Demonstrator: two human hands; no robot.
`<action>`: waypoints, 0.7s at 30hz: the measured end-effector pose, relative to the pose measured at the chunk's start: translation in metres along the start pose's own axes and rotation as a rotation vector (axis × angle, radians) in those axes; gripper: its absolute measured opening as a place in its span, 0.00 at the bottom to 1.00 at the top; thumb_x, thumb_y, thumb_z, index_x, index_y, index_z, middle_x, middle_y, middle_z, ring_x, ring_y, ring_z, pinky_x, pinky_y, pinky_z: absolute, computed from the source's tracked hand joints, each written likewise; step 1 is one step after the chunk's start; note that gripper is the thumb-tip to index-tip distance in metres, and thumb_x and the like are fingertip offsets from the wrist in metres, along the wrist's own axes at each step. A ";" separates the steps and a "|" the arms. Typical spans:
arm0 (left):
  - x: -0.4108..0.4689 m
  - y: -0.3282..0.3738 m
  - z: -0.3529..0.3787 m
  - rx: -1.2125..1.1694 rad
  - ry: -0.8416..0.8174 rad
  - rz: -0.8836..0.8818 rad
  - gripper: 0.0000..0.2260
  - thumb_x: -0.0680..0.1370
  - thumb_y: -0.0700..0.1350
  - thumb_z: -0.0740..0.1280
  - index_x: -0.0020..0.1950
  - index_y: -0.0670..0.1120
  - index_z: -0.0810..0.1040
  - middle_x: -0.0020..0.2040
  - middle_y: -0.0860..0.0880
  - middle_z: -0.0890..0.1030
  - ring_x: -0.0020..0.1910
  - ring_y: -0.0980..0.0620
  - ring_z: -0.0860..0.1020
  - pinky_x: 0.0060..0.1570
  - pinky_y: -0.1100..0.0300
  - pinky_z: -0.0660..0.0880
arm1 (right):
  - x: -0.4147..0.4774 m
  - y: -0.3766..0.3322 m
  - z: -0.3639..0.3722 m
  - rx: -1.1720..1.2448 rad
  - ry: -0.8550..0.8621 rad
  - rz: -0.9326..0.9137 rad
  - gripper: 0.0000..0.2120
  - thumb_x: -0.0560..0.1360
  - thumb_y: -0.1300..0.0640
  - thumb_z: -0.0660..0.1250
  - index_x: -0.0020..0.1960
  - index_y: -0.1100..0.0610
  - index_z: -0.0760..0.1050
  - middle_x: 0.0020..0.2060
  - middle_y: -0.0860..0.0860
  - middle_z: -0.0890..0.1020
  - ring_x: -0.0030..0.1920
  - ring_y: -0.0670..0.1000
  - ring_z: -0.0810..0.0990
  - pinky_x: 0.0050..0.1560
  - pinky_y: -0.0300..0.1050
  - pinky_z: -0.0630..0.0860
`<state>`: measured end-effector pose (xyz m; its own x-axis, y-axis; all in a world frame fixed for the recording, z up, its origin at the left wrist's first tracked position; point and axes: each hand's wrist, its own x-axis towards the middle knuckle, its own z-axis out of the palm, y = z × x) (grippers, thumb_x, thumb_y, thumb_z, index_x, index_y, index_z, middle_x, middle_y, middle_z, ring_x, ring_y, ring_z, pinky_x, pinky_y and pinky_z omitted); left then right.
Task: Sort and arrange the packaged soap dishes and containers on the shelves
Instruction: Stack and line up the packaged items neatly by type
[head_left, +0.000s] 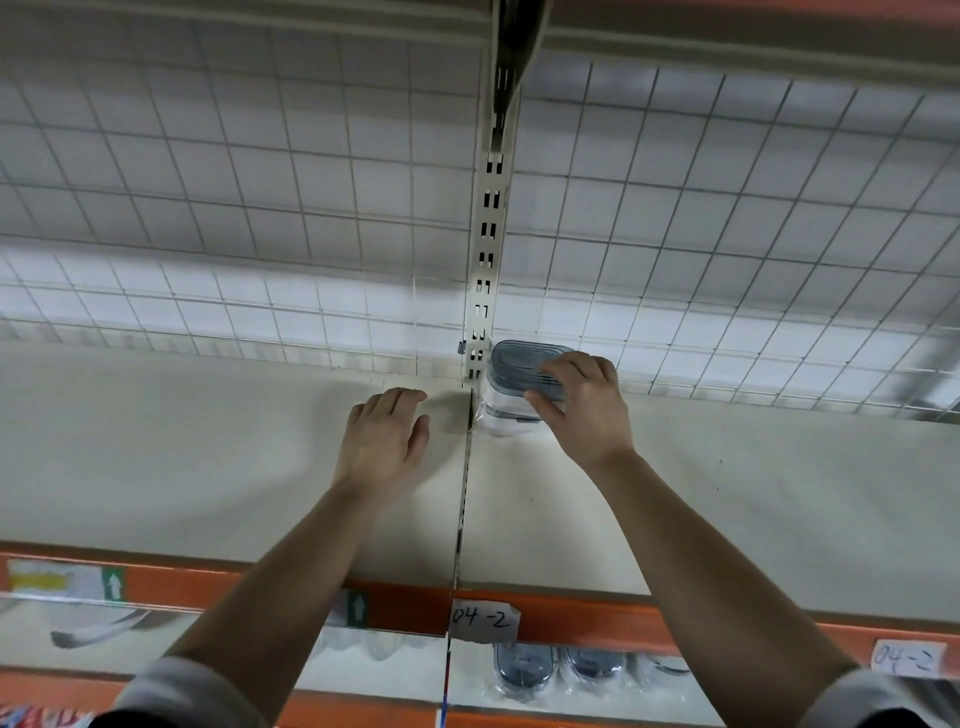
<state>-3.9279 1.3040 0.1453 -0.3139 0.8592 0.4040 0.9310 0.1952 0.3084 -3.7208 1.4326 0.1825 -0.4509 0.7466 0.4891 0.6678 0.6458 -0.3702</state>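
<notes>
Head camera view: a wrapped container (513, 359) with a grey lid is gripped by the right hand (582, 400) at the centre of the frame, thumb on the near edge and fingers curled over the lid. The package is set at the back of the pale shelf (208, 467), just beside the slotted upright (488, 249) and close to the wire mesh back (260, 208). The left hand (387, 436) is held open and empty over the shelf, left of the seam; whether it touches the board cannot be told. The step in hand is judged to be the placing of this package in the back corner of the right bay. More wrapped containers (524, 670) are seen on the level below, at lower centre, under the orange rail (597, 618) marked by a paper tag (483, 621) reading 04-2. Squaring to the mesh, then a clean release, is what the next move calls for.
</notes>
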 end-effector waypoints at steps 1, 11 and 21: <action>0.000 0.000 0.000 0.000 0.002 -0.001 0.18 0.77 0.47 0.57 0.61 0.41 0.77 0.58 0.45 0.80 0.55 0.41 0.78 0.56 0.47 0.71 | 0.001 0.002 -0.001 0.002 0.003 0.001 0.18 0.76 0.49 0.70 0.62 0.55 0.77 0.60 0.49 0.77 0.64 0.56 0.68 0.52 0.51 0.77; 0.001 0.001 0.004 0.029 0.024 0.017 0.15 0.78 0.45 0.60 0.60 0.40 0.78 0.56 0.44 0.81 0.53 0.41 0.78 0.55 0.47 0.71 | 0.001 0.009 -0.002 -0.050 0.007 0.038 0.18 0.76 0.48 0.68 0.63 0.54 0.76 0.61 0.51 0.75 0.64 0.55 0.69 0.54 0.53 0.76; -0.005 0.003 -0.005 0.087 0.038 0.069 0.12 0.81 0.45 0.62 0.61 0.44 0.78 0.55 0.45 0.82 0.53 0.43 0.78 0.59 0.48 0.65 | -0.047 -0.004 -0.027 -0.021 0.016 0.060 0.18 0.78 0.51 0.65 0.66 0.58 0.74 0.64 0.55 0.75 0.66 0.59 0.68 0.63 0.57 0.70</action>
<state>-3.9240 1.2974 0.1487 -0.2535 0.8537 0.4549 0.9629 0.1778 0.2030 -3.6864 1.3904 0.1818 -0.4000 0.7814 0.4789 0.7056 0.5961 -0.3832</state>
